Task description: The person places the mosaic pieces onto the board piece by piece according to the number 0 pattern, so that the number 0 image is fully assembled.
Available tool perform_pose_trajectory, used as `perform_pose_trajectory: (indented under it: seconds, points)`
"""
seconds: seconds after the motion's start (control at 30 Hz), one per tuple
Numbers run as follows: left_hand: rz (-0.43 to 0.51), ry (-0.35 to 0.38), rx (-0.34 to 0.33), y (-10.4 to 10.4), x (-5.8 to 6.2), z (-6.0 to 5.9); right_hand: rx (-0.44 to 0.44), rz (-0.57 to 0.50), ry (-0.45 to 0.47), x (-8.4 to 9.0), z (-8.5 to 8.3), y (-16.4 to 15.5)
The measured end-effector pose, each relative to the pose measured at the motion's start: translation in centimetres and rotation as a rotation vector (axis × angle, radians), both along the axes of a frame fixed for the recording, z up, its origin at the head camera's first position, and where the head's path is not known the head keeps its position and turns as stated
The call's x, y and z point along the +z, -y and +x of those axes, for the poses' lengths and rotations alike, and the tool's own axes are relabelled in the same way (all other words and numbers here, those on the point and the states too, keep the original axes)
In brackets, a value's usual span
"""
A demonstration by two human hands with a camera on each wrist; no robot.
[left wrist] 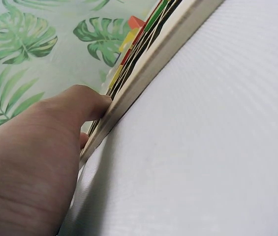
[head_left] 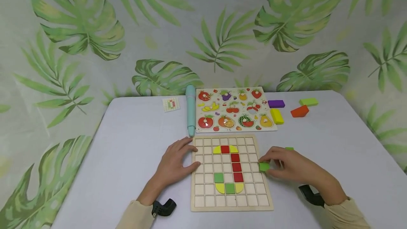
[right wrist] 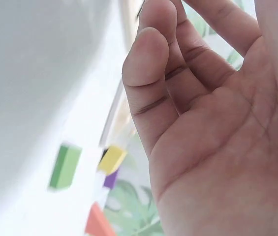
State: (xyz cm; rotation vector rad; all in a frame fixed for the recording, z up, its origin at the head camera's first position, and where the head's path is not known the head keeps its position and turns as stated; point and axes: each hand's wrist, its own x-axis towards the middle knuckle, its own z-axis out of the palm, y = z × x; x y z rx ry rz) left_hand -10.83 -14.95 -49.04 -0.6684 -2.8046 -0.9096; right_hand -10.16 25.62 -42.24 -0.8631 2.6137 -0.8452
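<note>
A wooden grid board point(head_left: 200, 200) lies on the table, its middle cells holding red square tiles point(head_left: 236, 167), yellow quarter-round tiles point(head_left: 239, 187) and green square tiles point(head_left: 230, 188) in a partial ring. My left hand point(head_left: 174, 162) rests at the board's left edge, fingers spread; in the left wrist view its thumb point(left wrist: 92, 102) touches the edge. Over the board's right border, my right hand point(head_left: 287, 163) pinches a green square tile point(head_left: 264, 167) between thumb and fingers. The right wrist view shows the palm point(right wrist: 227, 152), with the pinched tile hidden.
Behind the board lies a fruit peg puzzle point(head_left: 219, 129), with a teal pen-shaped object point(head_left: 190, 109) and a small pattern card point(head_left: 171, 104) to its left. Purple point(head_left: 276, 104), yellow point(head_left: 277, 116), orange-red point(head_left: 299, 111) and lime point(head_left: 308, 101) blocks sit at right. Another green block point(head_left: 289, 148) lies behind my right hand.
</note>
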Motion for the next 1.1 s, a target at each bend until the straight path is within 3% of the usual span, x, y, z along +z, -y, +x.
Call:
perform_pose_trajectory:
  seconds: [0.37, 0.6, 1.1]
  points:
    - [-0.004, -0.012, 0.005, 0.1, -0.3, 0.0, -0.008, 0.077, -0.039, 0.5, -1.0, 4.9]
    - [0.000, -0.005, 0.001, 0.1, -0.3, -0.1, 0.023, 0.068, -0.023, 0.7, -1.2, 7.9]
    - [0.004, -0.006, -0.003, 0.1, -0.1, -0.1, 0.101, 0.076, -0.062, -0.6, -1.3, 11.9]
